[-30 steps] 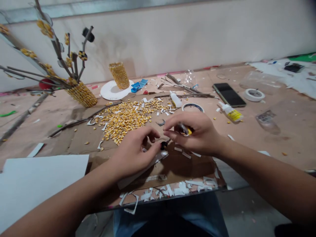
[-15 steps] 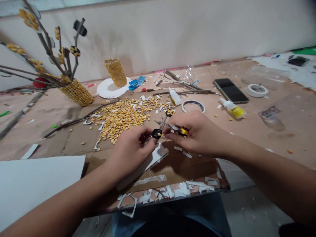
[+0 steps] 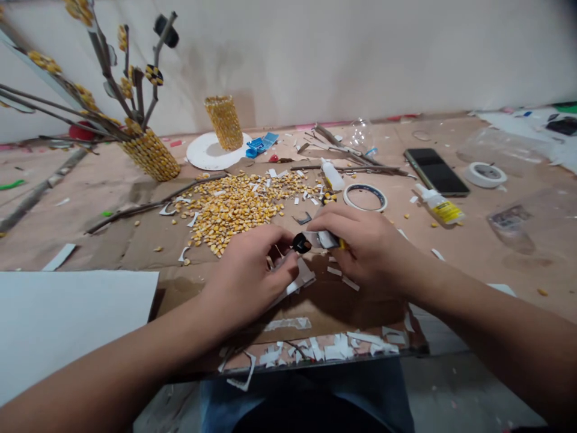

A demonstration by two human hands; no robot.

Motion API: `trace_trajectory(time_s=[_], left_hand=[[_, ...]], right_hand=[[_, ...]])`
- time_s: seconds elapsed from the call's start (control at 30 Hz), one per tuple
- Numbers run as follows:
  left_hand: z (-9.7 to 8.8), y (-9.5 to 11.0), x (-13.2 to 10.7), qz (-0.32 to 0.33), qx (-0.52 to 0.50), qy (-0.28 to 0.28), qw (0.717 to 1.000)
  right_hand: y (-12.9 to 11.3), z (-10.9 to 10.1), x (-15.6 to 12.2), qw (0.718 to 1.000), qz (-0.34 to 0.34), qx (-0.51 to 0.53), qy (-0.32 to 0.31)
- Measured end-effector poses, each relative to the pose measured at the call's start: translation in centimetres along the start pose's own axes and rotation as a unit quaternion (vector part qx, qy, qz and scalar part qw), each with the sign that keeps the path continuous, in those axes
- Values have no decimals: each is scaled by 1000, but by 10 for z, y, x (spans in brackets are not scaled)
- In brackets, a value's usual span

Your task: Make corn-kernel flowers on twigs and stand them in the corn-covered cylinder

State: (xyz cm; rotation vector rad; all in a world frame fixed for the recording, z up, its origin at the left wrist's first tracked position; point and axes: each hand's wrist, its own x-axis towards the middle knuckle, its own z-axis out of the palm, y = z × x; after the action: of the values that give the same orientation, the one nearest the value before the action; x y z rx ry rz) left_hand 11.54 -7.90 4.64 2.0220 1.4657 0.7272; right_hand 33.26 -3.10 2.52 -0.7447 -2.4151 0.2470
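Note:
Between the thumb and fingers of my left hand is a small black disc. A pale or reddish spot shows at the disc's right edge; I cannot tell what it is. My right hand is closed around a utility knife with a silvery front end and a bit of yellow on its body. The knife's front end points left and comes close to the disc. Just beyond my right hand lies a small black piece bearing yellow corn kernels. A folded white paper piece lies under my left fingers.
Loose corn kernels are heaped beyond my left hand. A kernel-covered vase holds branches at the left; a kernel-covered cup stands on a white disc. Glue bottles, tape rolls, a phone and paper scraps lie around.
The knife's front end has come up to the black disc, and my right hand has turned slightly. The view has shifted, so everything sits a little further right.

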Motion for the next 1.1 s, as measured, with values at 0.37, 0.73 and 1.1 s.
trace_trajectory(time_s=[0.37,0.73,1.1], left_hand=[[-2,1,-3,0,0,9,1000],[-4,2,-3,22,-18,10,1000],[-3,-2,0,-15,-4,-32,999]], right_hand=[[1,0,-2,999,-32,23,30],[3,-5,-2,995,-84,36,47],[4,-8,-1,996,-65,12,60]])
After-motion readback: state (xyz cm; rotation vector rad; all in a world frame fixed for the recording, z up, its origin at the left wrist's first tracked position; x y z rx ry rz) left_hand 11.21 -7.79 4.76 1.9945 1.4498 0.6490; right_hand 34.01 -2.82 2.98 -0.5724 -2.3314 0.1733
